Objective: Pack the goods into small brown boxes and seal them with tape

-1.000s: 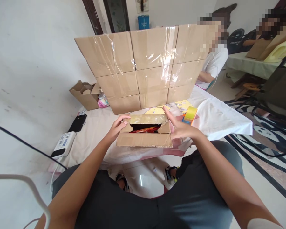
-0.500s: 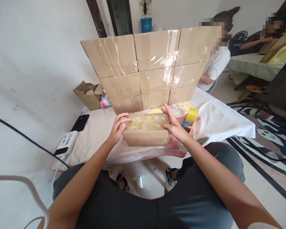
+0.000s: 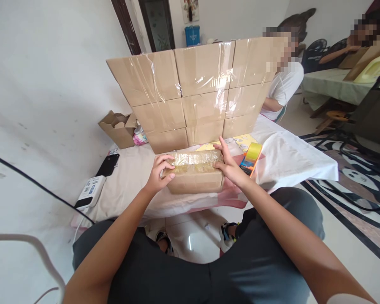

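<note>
A small cardboard box (image 3: 194,180) lies at the near edge of the cloth-covered table, glossy tape across its top. At its left end my left hand (image 3: 160,172) grips the corner, fingertips and thumb on the taped top. My right hand (image 3: 228,164) holds the opposite end, its thumb pressed on the top and the other fingers along the far right side. To the right of that hand lies a tape dispenser (image 3: 252,155) with a yellowish roll and an orange frame. Behind the box rises a stack of taped cardboard boxes (image 3: 204,69).
An opened cardboard box (image 3: 118,128) stands at the back left against the wall. Along the left edge lie a black phone (image 3: 107,164) and a white device (image 3: 90,192). A person in a white shirt (image 3: 285,84) sits beyond the stack; another person is farther right.
My left hand has shifted slightly, its thumb moving off the box's left edge onto the front of the top. My right hand stays on the box. The view has moved slightly.
</note>
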A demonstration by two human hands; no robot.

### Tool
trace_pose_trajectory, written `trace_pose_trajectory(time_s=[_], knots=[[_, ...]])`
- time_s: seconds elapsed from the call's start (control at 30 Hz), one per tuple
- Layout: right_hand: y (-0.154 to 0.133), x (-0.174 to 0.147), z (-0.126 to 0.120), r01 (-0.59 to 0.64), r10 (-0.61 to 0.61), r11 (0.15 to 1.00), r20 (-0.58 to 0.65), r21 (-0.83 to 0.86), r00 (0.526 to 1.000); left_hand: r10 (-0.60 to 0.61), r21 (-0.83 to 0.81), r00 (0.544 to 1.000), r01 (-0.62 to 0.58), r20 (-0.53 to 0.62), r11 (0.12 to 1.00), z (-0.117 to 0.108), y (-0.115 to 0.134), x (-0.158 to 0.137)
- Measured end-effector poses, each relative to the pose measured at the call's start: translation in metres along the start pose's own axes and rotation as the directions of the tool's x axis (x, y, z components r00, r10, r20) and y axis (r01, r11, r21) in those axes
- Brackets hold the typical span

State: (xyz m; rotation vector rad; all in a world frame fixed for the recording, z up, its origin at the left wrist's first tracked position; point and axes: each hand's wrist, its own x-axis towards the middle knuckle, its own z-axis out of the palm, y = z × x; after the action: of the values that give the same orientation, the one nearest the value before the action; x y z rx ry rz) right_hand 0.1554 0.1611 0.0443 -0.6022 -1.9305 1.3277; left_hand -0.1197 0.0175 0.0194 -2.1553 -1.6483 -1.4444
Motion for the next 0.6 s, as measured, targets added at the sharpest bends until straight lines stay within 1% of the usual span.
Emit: trace_pose_trajectory(time_s=[0.17, 0.3, 0.37, 0.6], knots=[[0.001, 0.003, -0.001, -0.027, 0.026, 1.0, 0.009, 0.014, 1.0, 0.029, -0.021, 1.0, -0.029, -0.006, 0.999, 0.0, 0.001, 0.0], [0.007, 0.006, -0.003, 0.017, -0.017, 1.0, -0.021, 0.002, 1.0, -0.016, -0.002, 1.0, 0.016, 0.019, 1.0, 0.0, 0.002, 0.0], [0.011, 0.007, -0.003, 0.038, -0.038, 0.999, -0.039, 0.005, 0.998, -0.02, 0.02, 0.999, 0.02, 0.029, 1.0, 0.0, 0.0, -0.002], [0.012, 0.004, -0.001, 0.036, -0.034, 0.999, -0.077, 0.031, 0.996, 0.05, 0.076, 0.997, -0.054, 0.054, 0.996, -0.001, -0.007, -0.008]])
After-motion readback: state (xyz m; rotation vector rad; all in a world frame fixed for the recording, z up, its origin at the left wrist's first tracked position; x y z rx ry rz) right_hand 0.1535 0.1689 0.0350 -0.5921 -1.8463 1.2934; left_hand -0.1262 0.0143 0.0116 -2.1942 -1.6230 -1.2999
